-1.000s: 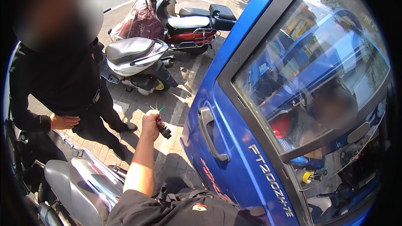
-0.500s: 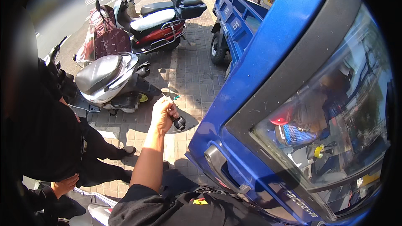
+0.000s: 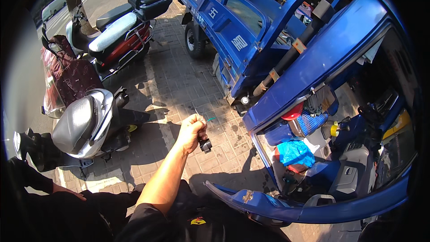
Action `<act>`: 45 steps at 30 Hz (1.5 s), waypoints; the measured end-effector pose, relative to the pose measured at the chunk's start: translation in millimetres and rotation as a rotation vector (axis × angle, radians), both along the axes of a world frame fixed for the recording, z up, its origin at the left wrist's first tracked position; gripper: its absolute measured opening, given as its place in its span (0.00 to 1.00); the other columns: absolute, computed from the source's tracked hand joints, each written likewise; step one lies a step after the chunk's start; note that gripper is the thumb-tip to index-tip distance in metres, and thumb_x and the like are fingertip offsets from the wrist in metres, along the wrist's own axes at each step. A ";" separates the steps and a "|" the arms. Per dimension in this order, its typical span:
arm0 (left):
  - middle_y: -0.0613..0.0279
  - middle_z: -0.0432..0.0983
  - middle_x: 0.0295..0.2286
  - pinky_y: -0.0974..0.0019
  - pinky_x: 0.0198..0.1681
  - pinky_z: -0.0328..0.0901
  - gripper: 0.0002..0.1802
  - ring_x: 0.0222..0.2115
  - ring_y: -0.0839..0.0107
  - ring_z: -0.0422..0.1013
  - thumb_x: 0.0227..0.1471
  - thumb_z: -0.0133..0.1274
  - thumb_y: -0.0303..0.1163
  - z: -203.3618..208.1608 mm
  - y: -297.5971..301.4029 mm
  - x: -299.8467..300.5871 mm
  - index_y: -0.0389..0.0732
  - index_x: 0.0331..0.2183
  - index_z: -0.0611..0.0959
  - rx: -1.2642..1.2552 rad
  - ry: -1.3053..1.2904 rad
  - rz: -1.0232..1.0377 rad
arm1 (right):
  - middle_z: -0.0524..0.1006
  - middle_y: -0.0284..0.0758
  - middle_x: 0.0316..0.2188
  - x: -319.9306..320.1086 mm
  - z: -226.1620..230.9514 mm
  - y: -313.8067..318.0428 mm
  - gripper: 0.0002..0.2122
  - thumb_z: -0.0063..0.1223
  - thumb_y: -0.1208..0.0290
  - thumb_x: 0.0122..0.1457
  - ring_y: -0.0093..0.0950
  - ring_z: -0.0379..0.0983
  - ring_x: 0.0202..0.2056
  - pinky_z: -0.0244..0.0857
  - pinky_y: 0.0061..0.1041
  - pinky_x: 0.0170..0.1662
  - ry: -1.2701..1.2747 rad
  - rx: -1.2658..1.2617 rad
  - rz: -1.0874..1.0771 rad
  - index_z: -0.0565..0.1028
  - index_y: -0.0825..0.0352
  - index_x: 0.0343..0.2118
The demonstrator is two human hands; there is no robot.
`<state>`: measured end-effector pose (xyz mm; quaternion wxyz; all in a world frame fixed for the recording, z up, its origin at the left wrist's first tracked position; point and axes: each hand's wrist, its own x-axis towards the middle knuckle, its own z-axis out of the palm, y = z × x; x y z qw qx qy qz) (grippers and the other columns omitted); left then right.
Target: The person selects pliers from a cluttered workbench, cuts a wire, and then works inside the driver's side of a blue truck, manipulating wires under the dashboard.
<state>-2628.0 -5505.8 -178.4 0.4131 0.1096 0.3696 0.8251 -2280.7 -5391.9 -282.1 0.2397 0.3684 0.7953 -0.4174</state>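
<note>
My left hand [image 3: 191, 133] is held out over the pavement, its fingers closed in a pinch. Beneath the fingers hangs a small black part [image 3: 205, 146], its exact kind too small to make out. Thin wire ends, among them a green wire [image 3: 211, 119], stick out past the fingertips. To the right of this hand is the blue cargo tricycle's cab [image 3: 354, 22], and its door [image 3: 286, 213] stands open. Inside show a grey seat or console [image 3: 349, 175], a yellow-and-black lever boot [image 3: 330, 129] and a bright blue bag [image 3: 295, 153]. My right hand is out of sight.
A blue cargo bed [image 3: 224, 22] with its wheel [image 3: 191, 40] stands ahead. On the left are a white-and-grey scooter [image 3: 78, 125] and a red scooter [image 3: 121, 49] with a black top box. Someone in dark clothes [image 3: 45, 210] stands close at lower left.
The cab door, closed before, has swung open and the inside shows without glass in front. The view has turned right. My left hand still grips the black part and wires.
</note>
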 end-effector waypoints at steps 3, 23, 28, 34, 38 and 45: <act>0.67 0.66 0.20 0.71 0.21 0.60 0.05 0.16 0.80 0.57 0.49 0.48 0.21 -12.3 11.2 -15.2 0.42 0.26 0.73 0.005 -0.040 -0.138 | 0.77 0.41 0.36 -5.8 -6.0 -12.3 0.20 0.55 0.62 0.53 0.38 0.73 0.39 0.66 0.34 0.41 -0.028 0.015 -0.088 0.73 0.66 0.47; 0.70 0.72 0.25 0.72 0.27 0.68 0.05 0.23 0.81 0.68 0.54 0.51 0.20 -70.0 196.6 -33.6 0.42 0.30 0.76 -0.172 0.259 -1.092 | 0.77 0.47 0.40 -168.5 -28.6 -138.9 0.21 0.54 0.61 0.52 0.46 0.74 0.44 0.67 0.39 0.46 0.049 -0.031 -0.876 0.73 0.64 0.48; 0.70 0.71 0.25 0.71 0.27 0.70 0.05 0.22 0.79 0.68 0.53 0.52 0.21 -68.9 255.5 10.0 0.43 0.29 0.77 -0.269 0.433 -1.206 | 0.78 0.46 0.36 -192.7 -27.7 -85.0 0.22 0.57 0.58 0.52 0.45 0.75 0.39 0.67 0.38 0.41 0.247 0.072 -1.292 0.73 0.64 0.48; 0.69 0.71 0.24 0.74 0.25 0.65 0.05 0.22 0.80 0.66 0.50 0.57 0.23 -79.7 317.8 75.5 0.40 0.25 0.76 -0.325 0.488 -1.294 | 0.78 0.45 0.41 -172.9 -31.5 -69.4 0.23 0.58 0.60 0.52 0.43 0.75 0.44 0.68 0.37 0.46 0.156 0.188 -1.702 0.72 0.62 0.51; 0.69 0.69 0.20 0.74 0.22 0.59 0.04 0.17 0.80 0.63 0.49 0.56 0.21 -105.1 364.6 127.3 0.38 0.26 0.77 -0.260 0.564 -1.390 | 0.79 0.44 0.39 -162.8 -41.3 -58.6 0.24 0.61 0.63 0.52 0.36 0.77 0.40 0.68 0.31 0.45 0.142 0.191 -1.945 0.71 0.69 0.50; 0.70 0.72 0.21 0.79 0.17 0.55 0.07 0.15 0.85 0.62 0.47 0.58 0.19 -153.5 447.7 221.2 0.36 0.32 0.81 -0.158 0.440 -1.587 | 0.79 0.46 0.38 -125.3 -39.7 26.1 0.24 0.60 0.59 0.51 0.41 0.76 0.42 0.69 0.33 0.45 0.097 0.290 -2.152 0.72 0.67 0.49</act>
